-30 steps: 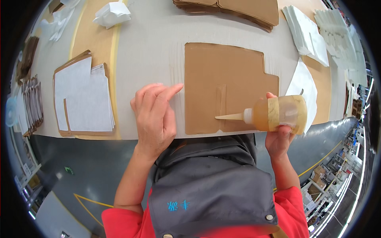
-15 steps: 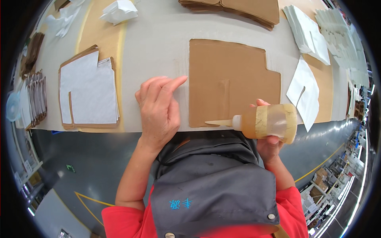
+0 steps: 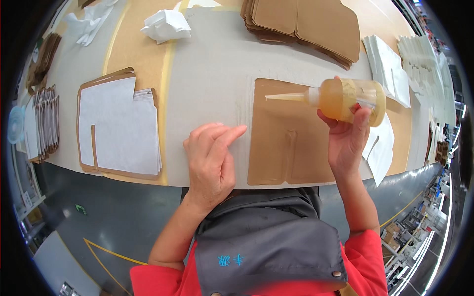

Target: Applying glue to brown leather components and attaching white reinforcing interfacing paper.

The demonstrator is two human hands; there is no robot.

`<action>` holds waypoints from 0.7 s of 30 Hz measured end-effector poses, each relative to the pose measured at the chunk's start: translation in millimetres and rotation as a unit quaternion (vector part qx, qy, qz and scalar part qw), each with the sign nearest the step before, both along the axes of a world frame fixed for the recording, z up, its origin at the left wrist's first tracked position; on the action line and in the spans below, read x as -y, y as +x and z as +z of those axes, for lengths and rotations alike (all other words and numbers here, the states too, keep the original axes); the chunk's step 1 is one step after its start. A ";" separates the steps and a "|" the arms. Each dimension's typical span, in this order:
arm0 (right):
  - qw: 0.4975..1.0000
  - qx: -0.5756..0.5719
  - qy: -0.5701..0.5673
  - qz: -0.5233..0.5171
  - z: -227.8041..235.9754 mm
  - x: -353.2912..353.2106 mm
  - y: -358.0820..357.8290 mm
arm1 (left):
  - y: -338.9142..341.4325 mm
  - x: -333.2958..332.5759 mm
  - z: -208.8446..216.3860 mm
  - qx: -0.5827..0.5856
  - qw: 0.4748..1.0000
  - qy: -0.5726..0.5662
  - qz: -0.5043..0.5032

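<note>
A flat brown panel (image 3: 269, 153) with a raised narrow strip near its lower middle lies on the table before me. My right hand (image 3: 345, 140) grips a squeeze bottle (image 3: 340, 96) of amber liquid, held sideways above the panel's right part. Its long tapered nozzle points left, over the panel's upper area. The bottle and my right arm hide the panel's right side. My left hand (image 3: 212, 160) is beside the panel's left edge, holding nothing, with its index finger stretched toward that edge and the other fingers loosely bent.
At left lies a stack of white-faced brown pieces (image 3: 116, 133), with folded pieces (image 3: 45, 123) farther left. A brown stack (image 3: 326, 24) sits at the far side. White folded pieces (image 3: 387, 66) and a loose white piece (image 3: 382, 153) are at right. Crumpled white material (image 3: 168, 25) lies far left.
My right hand has raised the bottle away from the near edge, farther over the panel. The whole view has shifted, so the table appears lower. My left hand keeps its pose beside the panel.
</note>
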State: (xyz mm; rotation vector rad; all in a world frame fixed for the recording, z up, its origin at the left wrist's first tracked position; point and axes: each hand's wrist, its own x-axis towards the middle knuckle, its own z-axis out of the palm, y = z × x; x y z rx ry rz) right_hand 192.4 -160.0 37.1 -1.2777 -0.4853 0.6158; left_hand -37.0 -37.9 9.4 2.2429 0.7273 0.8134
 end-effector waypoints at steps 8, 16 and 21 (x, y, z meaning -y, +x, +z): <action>0.999 0.029 0.014 0.007 -11.8 -23.0 12.3 | 0.3 -2.8 1.9 -0.001 1.000 -0.016 -0.007; 0.997 0.057 -0.030 0.039 -12.7 -2.0 7.9 | 0.9 -3.8 -2.9 0.013 1.000 -0.003 -0.012; 0.993 0.067 -0.045 0.090 -10.9 17.3 -1.3 | 0.2 -2.2 -6.1 0.013 1.000 0.012 -0.007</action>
